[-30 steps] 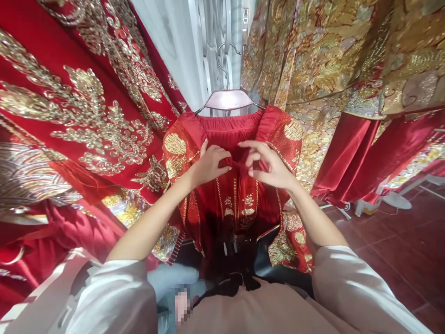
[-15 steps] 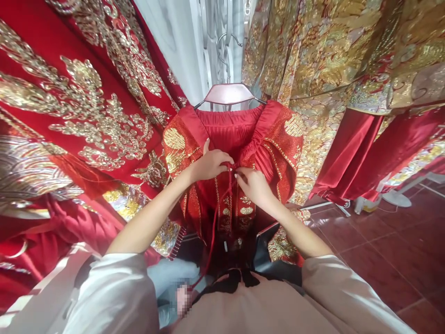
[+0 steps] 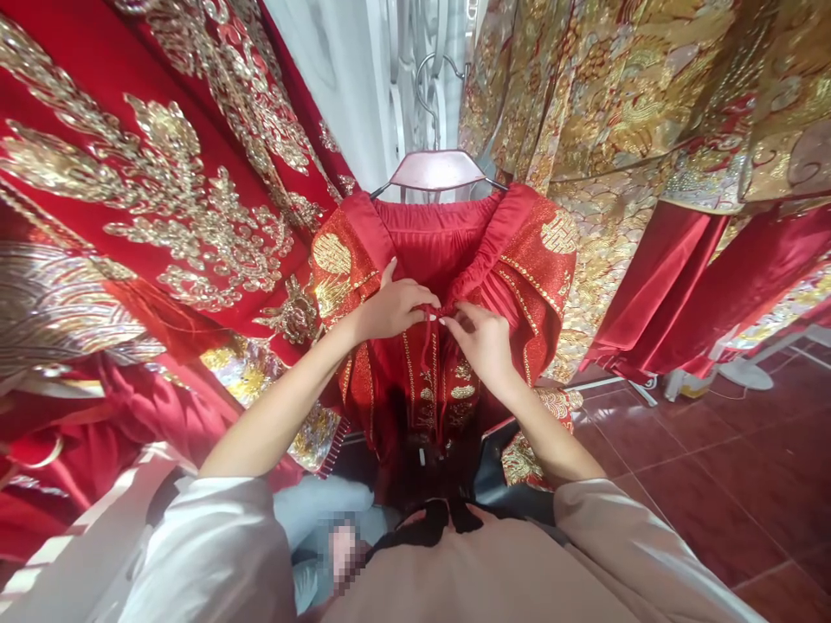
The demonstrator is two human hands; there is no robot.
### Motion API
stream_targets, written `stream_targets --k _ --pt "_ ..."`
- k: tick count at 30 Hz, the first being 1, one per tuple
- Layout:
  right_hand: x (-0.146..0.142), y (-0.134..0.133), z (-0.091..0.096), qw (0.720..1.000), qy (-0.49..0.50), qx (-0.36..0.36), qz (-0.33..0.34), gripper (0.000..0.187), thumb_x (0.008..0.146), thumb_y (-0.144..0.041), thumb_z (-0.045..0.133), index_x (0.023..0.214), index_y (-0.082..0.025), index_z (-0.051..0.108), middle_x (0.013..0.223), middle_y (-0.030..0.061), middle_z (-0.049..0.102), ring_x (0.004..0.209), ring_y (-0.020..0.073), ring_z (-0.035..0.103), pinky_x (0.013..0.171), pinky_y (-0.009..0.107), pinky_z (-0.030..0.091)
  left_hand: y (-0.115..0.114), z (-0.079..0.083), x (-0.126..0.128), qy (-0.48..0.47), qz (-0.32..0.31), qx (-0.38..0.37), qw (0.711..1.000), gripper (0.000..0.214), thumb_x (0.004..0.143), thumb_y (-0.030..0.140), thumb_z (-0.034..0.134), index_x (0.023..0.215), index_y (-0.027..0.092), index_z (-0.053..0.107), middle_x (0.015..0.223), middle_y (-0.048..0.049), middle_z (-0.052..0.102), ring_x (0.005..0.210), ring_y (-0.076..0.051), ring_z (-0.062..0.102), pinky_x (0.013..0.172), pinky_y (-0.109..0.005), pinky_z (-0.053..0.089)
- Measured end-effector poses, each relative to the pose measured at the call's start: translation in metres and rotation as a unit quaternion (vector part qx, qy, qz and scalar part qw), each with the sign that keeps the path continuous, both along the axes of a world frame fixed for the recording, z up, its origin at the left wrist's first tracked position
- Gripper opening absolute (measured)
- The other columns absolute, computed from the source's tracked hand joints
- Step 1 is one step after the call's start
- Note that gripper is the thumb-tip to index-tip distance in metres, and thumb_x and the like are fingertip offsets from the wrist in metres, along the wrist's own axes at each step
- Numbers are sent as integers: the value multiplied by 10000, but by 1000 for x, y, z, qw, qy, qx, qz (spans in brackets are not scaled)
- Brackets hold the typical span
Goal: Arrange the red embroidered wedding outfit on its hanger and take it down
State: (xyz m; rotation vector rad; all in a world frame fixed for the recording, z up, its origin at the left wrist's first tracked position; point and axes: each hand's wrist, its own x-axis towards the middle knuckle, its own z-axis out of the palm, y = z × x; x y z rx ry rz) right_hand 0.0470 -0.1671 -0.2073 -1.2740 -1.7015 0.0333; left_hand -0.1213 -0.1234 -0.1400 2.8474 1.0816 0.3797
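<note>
A red garment with gold embroidery point(image 3: 532, 260) hangs in front of me on a pale pink hanger point(image 3: 436, 169) with a metal hook. My left hand point(image 3: 393, 307) pinches the red tie cord point(image 3: 436, 310) at the garment's front, fingers closed on it. Touching it from the right, my right hand point(image 3: 484, 342) grips the same cord, and the cord's loose ends hang down below my fingers. The front panel under my hands carries vertical gold bands.
A large red robe with gold embroidery point(image 3: 149, 199) hangs close on the left. Gold and red brocade robes point(image 3: 636, 104) hang on the right. A white curtain point(image 3: 344, 78) is behind the hanger. Dark red floor tiles point(image 3: 714, 467) lie at the right, with a white stand base point(image 3: 746, 372).
My right hand dropped from an open, raised pose onto the cord beside my left hand. A long strand that trailed down towards me half a second ago now hangs short.
</note>
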Motion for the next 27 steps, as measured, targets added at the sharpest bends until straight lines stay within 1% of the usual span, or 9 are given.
stream_targets --k 2,6,9,14,18,22,24,25,27 --pt "-1 -2 0 1000 12 -6 5 158 837 -249 591 949 -161 661 813 69 706 701 194 649 701 302 492 -1 1 0 -2 0 5 1000 279 826 200 411 970 232 648 999 -7 688 1065 -209 575 1097 -556 -127" --pt "-7 -4 -4 995 90 -23 47 138 835 -310 600 862 -178 630 775 44 691 654 161 644 649 260 496 -3 1 2 -3 -2 11 1000 260 850 235 405 961 234 640 984 2 688 1053 -197 584 1097 -557 -126" --pt "-10 -2 -7 993 100 -34 51 162 818 -325 618 784 -167 633 738 52 683 630 169 633 646 271 486 -4 1 2 -3 -1 13 1000 248 864 258 405 942 233 639 966 0 687 1053 -195 583 1102 -556 -117" --pt "-9 4 -12 989 129 -33 65 155 816 -302 590 796 -162 655 756 54 692 644 166 627 658 270 473 -2 1 0 1 -1 -1 1000 253 856 219 410 951 221 644 971 -4 683 1069 -190 576 1099 -563 -130" --pt "-5 6 -9 987 126 -54 80 172 815 -284 527 737 -172 631 664 22 656 564 134 562 605 249 434 -2 2 -2 2 -12 -9 1000 259 866 218 413 974 216 649 998 -2 683 1072 -183 580 1103 -568 -131" --pt "0 5 -7 981 145 -89 98 164 779 -272 518 648 -178 550 579 -7 586 500 99 478 541 224 380 -15 3 -1 -5 13 35 999 263 898 244 415 960 207 668 988 -10 697 1027 -186 604 1134 -549 -68" --pt "1 2 -15 973 159 -118 121 185 768 -278 519 610 -183 513 546 -16 552 486 92 449 520 220 360 -23 3 -4 -10 25 67 997 265 909 247 414 949 207 673 990 -11 702 1006 -186 611 1149 -536 -14" --pt "1 1 -24 967 167 -141 131 194 763 -278 522 593 -186 500 533 -20 540 482 91 444 515 219 356 -28 3 -7 -16 34 82 996 266 911 245 413 946 207 674 990 -13 704 995 -186 613 1153 -531 13" --pt "-1 -4 -48 947 179 -229 138 210 757 -265 522 565 -190 478 515 -25 525 478 91 449 511 215 360 -35 2 -16 -37 57 109 992 267 913 238 411 949 203 673 985 -21 703 971 -185 616 1156 -523 63"
